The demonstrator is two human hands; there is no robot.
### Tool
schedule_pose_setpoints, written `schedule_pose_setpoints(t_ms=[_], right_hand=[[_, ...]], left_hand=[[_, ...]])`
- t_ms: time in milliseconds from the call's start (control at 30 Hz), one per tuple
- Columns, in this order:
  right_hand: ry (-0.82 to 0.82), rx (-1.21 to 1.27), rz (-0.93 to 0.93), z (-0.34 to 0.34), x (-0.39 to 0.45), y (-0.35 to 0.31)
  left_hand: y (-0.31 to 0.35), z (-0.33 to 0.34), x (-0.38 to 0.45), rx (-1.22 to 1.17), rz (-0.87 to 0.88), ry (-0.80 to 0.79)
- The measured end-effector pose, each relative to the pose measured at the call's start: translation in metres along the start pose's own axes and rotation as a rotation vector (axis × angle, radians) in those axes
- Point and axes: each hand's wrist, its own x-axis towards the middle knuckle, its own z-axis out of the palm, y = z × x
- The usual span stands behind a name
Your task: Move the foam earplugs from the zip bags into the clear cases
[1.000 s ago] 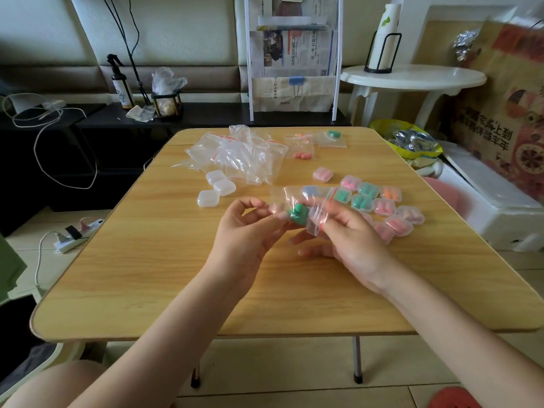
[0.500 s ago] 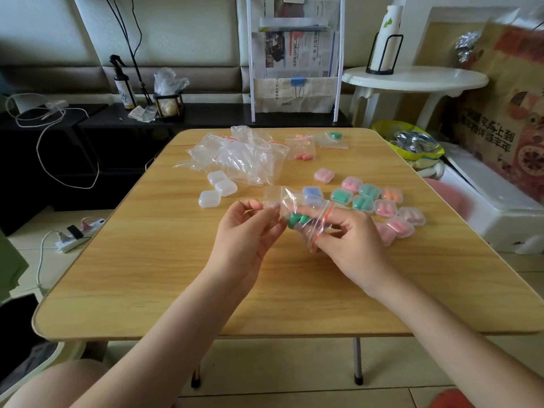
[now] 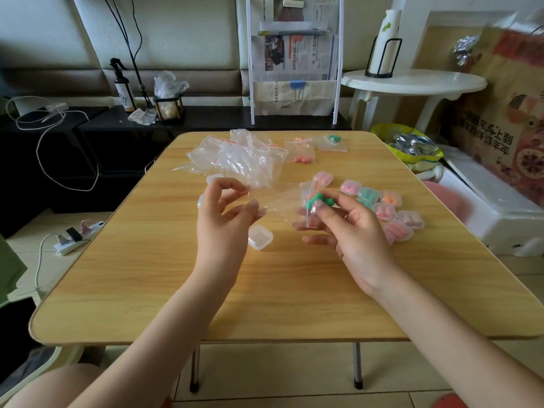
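Observation:
My right hand [image 3: 350, 231] pinches two green foam earplugs [image 3: 316, 201] at the red-striped mouth of a clear zip bag [image 3: 282, 206]. My left hand [image 3: 223, 213] holds the bag's other end with its fingertips, so the bag is stretched between both hands above the wooden table [image 3: 147, 275]. An empty clear case [image 3: 260, 237] lies shut on the table below and between my hands. Two more empty cases [image 3: 214, 179] are partly hidden behind my left hand. Several filled cases [image 3: 382, 209] with pink, green and orange earplugs lie to the right.
A heap of empty zip bags [image 3: 241, 160] lies at the table's back middle. Behind it are a bag with pink earplugs [image 3: 301, 153] and a bag with green ones [image 3: 332, 141]. A white round side table [image 3: 412, 83] and a white box [image 3: 485, 207] stand to the right.
My hands have drawn apart and stretched the bag. The green earplugs have moved to the bag's mouth in my right fingers. An empty case now shows between my hands.

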Motion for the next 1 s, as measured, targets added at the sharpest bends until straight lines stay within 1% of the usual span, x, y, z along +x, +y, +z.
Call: schedule_pose_setpoints(t_ms=[133, 267, 433, 500, 567, 667, 767, 833, 867, 900, 1000], right_hand=[[0.071, 0.076, 0.032, 0.002, 0.004, 0.003], [0.14, 0.091, 0.051, 0.002, 0.004, 0.005], [0.255, 0.179, 0.075, -0.004, 0.006, -0.001], [0.253, 0.16, 0.072, -0.005, 0.005, -0.001], [0.227, 0.108, 0.072, -0.002, 0.004, 0.0], [0.2, 0.03, 0.069, 0.0, 0.003, 0.002], [0.196, -0.016, 0.074, 0.0, 0.003, 0.002], [0.196, -0.046, 0.077, 0.0, 0.004, 0.001], [0.197, -0.065, 0.08, 0.0, 0.004, 0.001], [0.196, -0.087, 0.083, 0.001, 0.004, 0.002], [0.183, -0.151, 0.082, 0.002, 0.004, 0.002]], left_hand=[[-0.007, 0.002, 0.004, 0.128, 0.058, 0.008], [-0.01, 0.005, 0.005, 0.234, 0.101, 0.016], [-0.009, -0.004, 0.019, 0.319, 0.126, 0.164], [-0.007, -0.008, 0.027, 0.338, 0.099, 0.171], [-0.004, -0.009, 0.036, 0.384, 0.081, 0.118], [-0.003, -0.007, 0.051, 0.544, 0.1, -0.043], [-0.01, -0.01, 0.063, 0.718, 0.003, -0.174], [-0.016, -0.012, 0.067, 0.79, -0.061, -0.21], [-0.018, -0.012, 0.067, 0.815, -0.057, -0.199], [-0.019, -0.012, 0.068, 0.837, -0.021, -0.172], [-0.02, -0.013, 0.067, 0.872, 0.187, -0.039]])
